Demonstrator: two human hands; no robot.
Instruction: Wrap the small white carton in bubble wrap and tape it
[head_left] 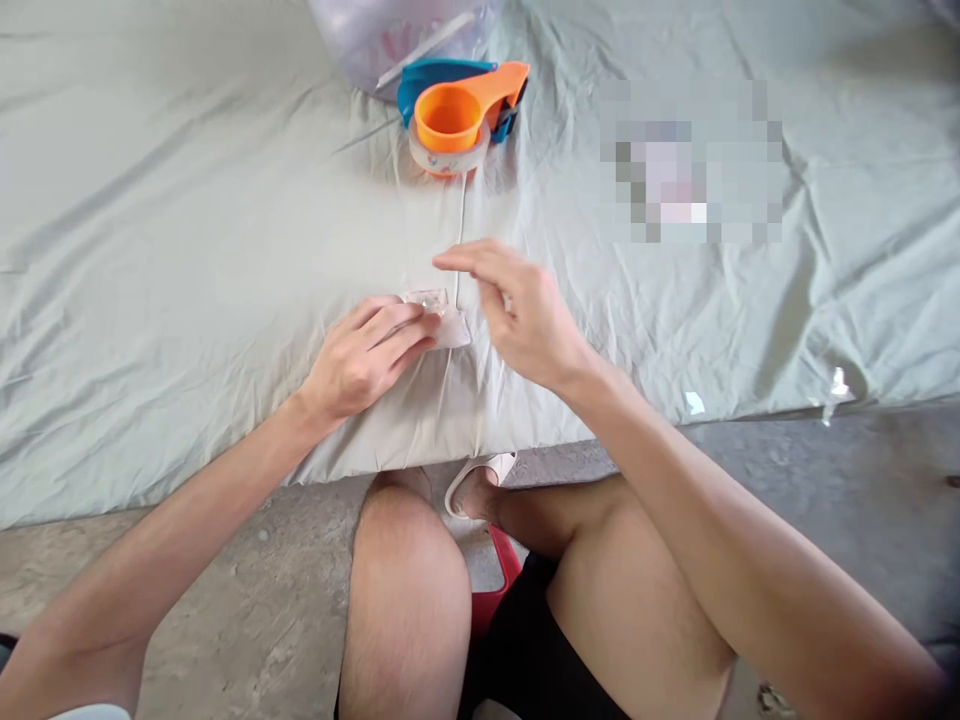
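A small clear plastic packet lies near the front of the cloth-covered table. My left hand holds it against the cloth, with the fingers over its left part; what is inside cannot be made out. Just right of the packet, my right hand is raised and apart from it. Its fingers stretch to the left and nothing shows in them. Farther back stands an orange tape dispenser with a roll of printed tape at its base. A blue piece sits right behind the orange one.
A translucent plastic bag stands behind the dispenser. The pale green cloth is wrinkled, with a thin pale line running forward from the dispenser. Shiny scraps lie at the right front edge. A blurred patch hides something at the right.
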